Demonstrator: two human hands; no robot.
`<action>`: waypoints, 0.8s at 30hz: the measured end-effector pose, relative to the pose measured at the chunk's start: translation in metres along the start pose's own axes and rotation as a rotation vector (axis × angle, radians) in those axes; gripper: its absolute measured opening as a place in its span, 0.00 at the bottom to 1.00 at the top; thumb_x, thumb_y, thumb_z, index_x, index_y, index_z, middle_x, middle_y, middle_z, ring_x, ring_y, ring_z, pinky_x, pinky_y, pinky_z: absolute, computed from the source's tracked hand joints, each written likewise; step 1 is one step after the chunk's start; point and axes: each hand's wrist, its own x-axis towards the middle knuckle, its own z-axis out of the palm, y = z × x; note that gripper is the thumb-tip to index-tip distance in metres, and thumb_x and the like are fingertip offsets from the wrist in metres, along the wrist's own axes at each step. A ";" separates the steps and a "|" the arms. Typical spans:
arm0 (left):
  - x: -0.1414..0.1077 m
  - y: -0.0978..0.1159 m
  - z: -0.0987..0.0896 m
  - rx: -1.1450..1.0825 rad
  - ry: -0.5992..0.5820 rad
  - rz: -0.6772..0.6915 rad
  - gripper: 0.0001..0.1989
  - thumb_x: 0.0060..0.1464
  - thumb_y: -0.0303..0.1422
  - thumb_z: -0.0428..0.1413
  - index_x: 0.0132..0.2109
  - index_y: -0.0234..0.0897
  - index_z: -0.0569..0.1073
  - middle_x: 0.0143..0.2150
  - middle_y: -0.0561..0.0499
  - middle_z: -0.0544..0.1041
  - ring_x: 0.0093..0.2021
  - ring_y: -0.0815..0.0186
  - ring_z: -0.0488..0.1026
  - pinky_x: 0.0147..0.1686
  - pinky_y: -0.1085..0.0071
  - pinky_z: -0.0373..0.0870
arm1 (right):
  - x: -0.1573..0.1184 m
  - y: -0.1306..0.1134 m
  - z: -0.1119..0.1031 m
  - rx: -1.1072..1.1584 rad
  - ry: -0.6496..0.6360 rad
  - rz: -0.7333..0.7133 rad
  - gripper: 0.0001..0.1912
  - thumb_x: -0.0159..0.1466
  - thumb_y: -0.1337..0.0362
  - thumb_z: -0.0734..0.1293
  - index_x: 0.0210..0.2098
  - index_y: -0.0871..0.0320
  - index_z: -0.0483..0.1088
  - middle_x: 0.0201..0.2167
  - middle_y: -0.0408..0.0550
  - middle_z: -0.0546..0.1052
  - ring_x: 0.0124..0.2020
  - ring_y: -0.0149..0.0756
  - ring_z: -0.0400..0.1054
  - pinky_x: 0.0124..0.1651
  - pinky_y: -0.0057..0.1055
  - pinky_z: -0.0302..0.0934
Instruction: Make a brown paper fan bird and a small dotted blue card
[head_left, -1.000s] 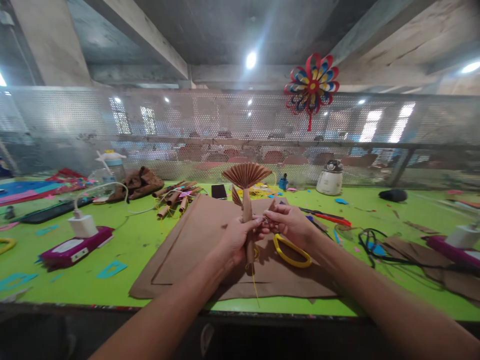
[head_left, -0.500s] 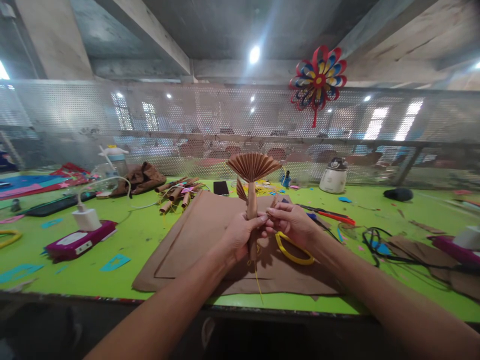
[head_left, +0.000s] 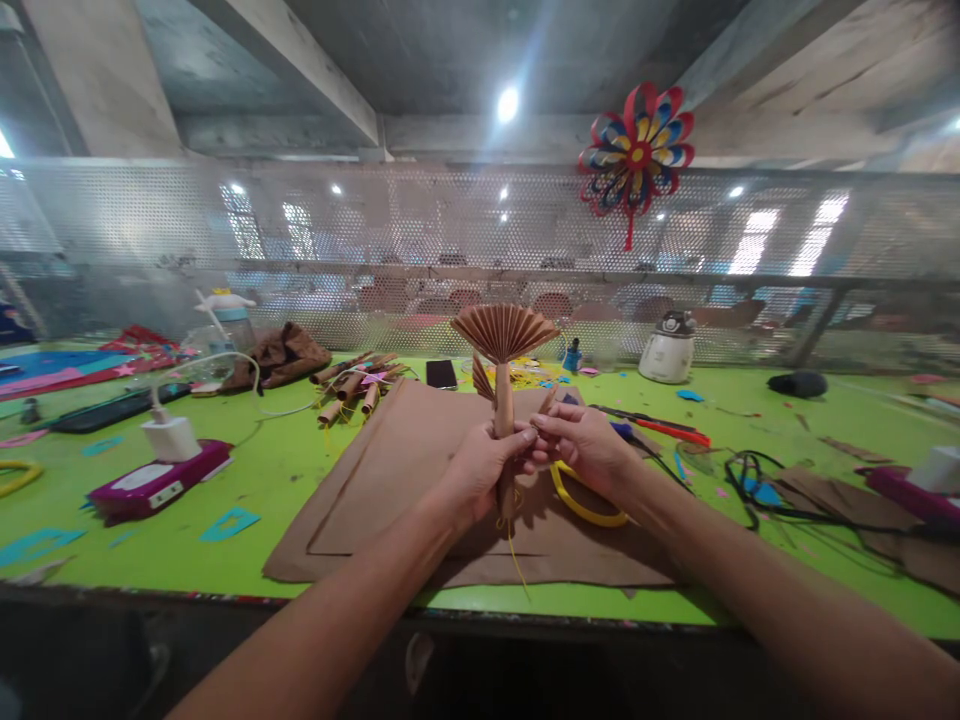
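Head view: pose is barely changing over the last half-second; fine fingerwork is apparently continuing. Left to right: rolled tubes (head_left: pixel 349 390) are lying bundled on the green table (head_left: pixel 277 470); flat matte paper (head_left: pixel 420 440) is spreading beneath the hands; left hand (head_left: pixel 486 465), fingers curled, is grasping the upright tube (head_left: pixel 505 395) at centre; crisp pleated fan (head_left: pixel 505 332) is flaring from its top; yellow string (head_left: pixel 516 563) is hanging below; right hand (head_left: pixel 585 438) is pinching a small pointed brown piece (head_left: pixel 548 402) beside the tube; curved yellow handle (head_left: pixel 600 519) is lying nearby.

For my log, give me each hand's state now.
Left hand: closed around the brown tube.
Right hand: closed, pinching a small brown piece.
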 end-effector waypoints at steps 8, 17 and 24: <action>0.001 -0.001 0.002 0.066 0.048 0.022 0.03 0.50 0.22 0.57 0.29 0.29 0.70 0.25 0.49 0.73 0.23 0.73 0.70 0.21 0.79 0.63 | -0.002 0.000 0.002 -0.072 -0.018 -0.015 0.15 0.48 0.58 0.75 0.24 0.62 0.70 0.19 0.45 0.75 0.19 0.30 0.68 0.27 0.30 0.63; 0.000 0.000 0.004 0.041 0.027 0.013 0.02 0.50 0.20 0.56 0.31 0.28 0.71 0.25 0.49 0.74 0.22 0.73 0.70 0.22 0.79 0.65 | -0.002 -0.002 0.003 -0.027 -0.015 0.005 0.16 0.46 0.58 0.76 0.22 0.62 0.69 0.18 0.45 0.74 0.18 0.29 0.66 0.24 0.28 0.60; 0.000 0.000 0.005 0.061 0.068 0.007 0.02 0.50 0.21 0.56 0.30 0.28 0.71 0.24 0.48 0.75 0.22 0.73 0.71 0.22 0.79 0.66 | -0.001 0.000 0.000 -0.035 -0.040 0.001 0.16 0.47 0.57 0.76 0.25 0.62 0.70 0.18 0.45 0.74 0.18 0.29 0.67 0.24 0.29 0.60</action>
